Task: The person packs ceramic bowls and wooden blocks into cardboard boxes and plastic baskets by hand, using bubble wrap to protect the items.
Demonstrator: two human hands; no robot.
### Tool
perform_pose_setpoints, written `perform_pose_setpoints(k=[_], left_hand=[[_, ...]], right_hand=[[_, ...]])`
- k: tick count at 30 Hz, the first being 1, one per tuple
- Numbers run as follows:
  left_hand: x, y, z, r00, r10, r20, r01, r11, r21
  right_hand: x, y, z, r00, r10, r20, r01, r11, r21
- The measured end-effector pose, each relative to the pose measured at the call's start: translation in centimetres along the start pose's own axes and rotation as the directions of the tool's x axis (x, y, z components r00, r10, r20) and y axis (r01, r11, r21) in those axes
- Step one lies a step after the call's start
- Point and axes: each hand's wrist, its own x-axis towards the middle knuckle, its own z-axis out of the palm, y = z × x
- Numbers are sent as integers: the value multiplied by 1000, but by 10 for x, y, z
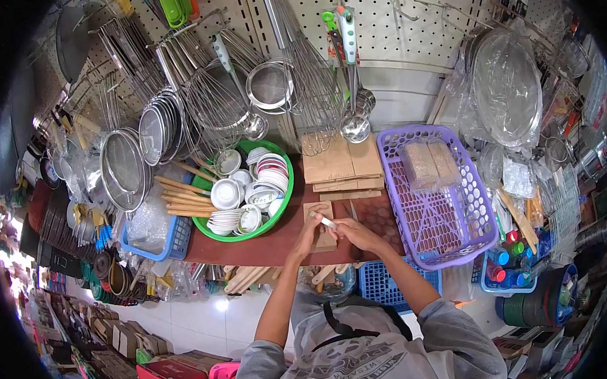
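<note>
A small white piece, too small for me to name its kind, is held between my two hands above the red-brown tabletop. My left hand pinches its left end with bent fingers. My right hand closes on the other end from the right. Beneath the hands lies a narrow strip of brown cardboard, partly covered by them. Just behind, a stack of flat brown cardboard rests against the back of the table.
To the left stands a green basin of white bowls and wooden-handled tools. A purple basket with a clear-wrapped brown pack sits right. Whisks, strainers and a ladle hang behind. A blue basket is below the table edge.
</note>
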Motion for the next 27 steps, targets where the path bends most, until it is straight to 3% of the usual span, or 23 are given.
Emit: perform_pose_setpoints(k=[4, 9, 19, 22, 24, 27], left_hand=[[2, -9, -7, 1000, -26, 6, 26, 992, -120], [-6, 19, 3, 998, -24, 55, 34, 982, -186], [1, 3, 2, 998, 54, -32, -54, 999, -5], [-1, 9, 4, 999, -30, -35, 28, 997, -65], [-9, 22, 12, 982, -163, -91, 150, 980, -132], [-11, 31, 12, 982, -189, -5, 189, 982, -9]], right_hand=[[2, 16, 0, 998, -53, 31, 50, 995, 81], [2, 12, 0, 998, 24, 57, -29, 997, 75], [1, 1, -6, 993, 64, 100, -72, 994, 78], [-3, -10, 3, 998, 60, -26, -59, 998, 31], [-5, -14, 7, 982, -80, -170, 64, 993, -97], [-7, -23, 9, 918, -280, -280, 190, 932, -308]])
